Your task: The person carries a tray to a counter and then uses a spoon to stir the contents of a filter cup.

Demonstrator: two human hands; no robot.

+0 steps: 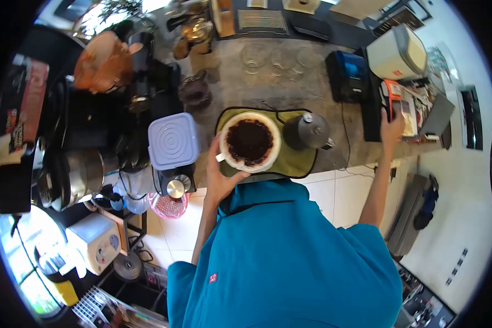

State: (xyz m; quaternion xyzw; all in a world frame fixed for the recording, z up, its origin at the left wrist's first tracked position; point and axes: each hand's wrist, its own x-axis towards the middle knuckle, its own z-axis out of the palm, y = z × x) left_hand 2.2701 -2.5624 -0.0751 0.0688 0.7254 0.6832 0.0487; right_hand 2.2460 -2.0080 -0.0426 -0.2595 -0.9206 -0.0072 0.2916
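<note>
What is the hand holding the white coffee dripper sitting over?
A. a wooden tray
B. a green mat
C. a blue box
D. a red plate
B. The left hand grips the white coffee dripper, full of dark wet grounds, right above the green mat on the counter, next to the dark kettle.

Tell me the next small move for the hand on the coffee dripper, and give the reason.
Probably keep the left hand steady on the white coffee dripper rather than lift it. The dripper holds dark wet grounds and sits on the green mat beside the black kettle, while the right hand is away at the items by the counter's edge, so only one hand steadies it.
</note>
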